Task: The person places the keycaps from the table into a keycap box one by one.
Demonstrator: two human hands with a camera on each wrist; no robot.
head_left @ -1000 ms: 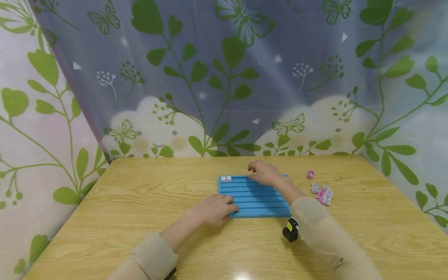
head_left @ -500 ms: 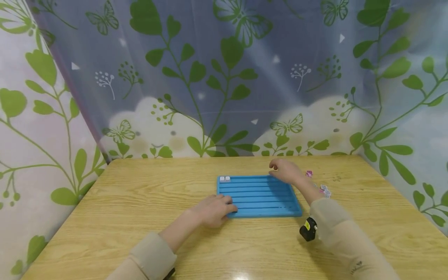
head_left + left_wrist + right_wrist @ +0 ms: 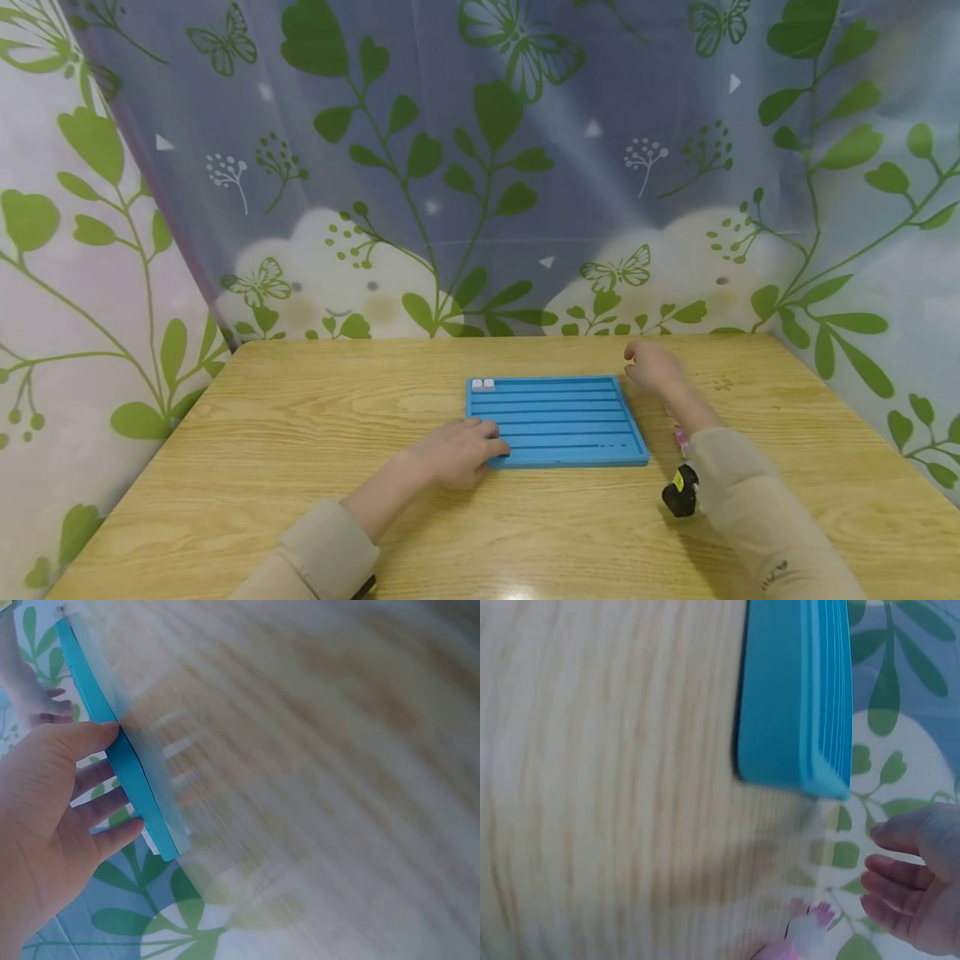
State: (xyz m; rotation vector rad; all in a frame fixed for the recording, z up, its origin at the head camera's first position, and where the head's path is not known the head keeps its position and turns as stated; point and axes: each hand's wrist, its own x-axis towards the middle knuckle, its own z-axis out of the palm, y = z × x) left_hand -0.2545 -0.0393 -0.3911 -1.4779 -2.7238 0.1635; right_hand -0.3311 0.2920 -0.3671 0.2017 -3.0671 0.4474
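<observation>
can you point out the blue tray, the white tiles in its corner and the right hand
blue tray [image 3: 557, 417]: head view, middle of its ridged floor
white tiles [image 3: 489, 385]: head view, face of the right-hand one
right hand [image 3: 657, 368]: head view, back of the hand

Right hand [image 3: 654, 368] farther forward than the left hand [image 3: 457, 452], its fingers [image 3: 892, 874] loosely bent, the left fingers apart.

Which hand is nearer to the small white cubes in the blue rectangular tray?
Left. The left hand touches the near left corner of the tray, same side as the cubes; the right hand is past the far right corner.
</observation>
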